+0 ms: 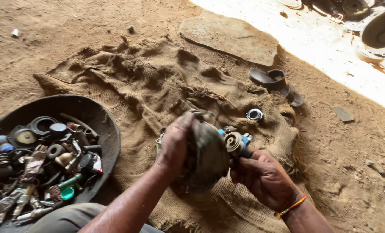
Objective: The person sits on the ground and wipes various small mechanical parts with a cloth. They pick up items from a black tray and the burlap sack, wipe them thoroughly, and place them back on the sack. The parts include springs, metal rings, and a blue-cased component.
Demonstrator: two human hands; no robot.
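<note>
The left hand (174, 144) grips a grimy round housing (207, 155) above the sacking (149, 86), fingers wrapped over its top. The right hand (263, 177) pinches a small brass-and-blue part (237, 143) at the housing's side. A tray (102, 116) of scrap parts lies to the left.

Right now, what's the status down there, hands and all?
Left hand grips a grimy round metal part. Right hand at its small pulley end. Burlap sack beneath. Parts tray on the left.

Round black tray (108, 125) of small mixed parts, wrinkled brown burlap sack (149, 82), flat grey stone (229, 36), dark sandal (275, 83).
</note>
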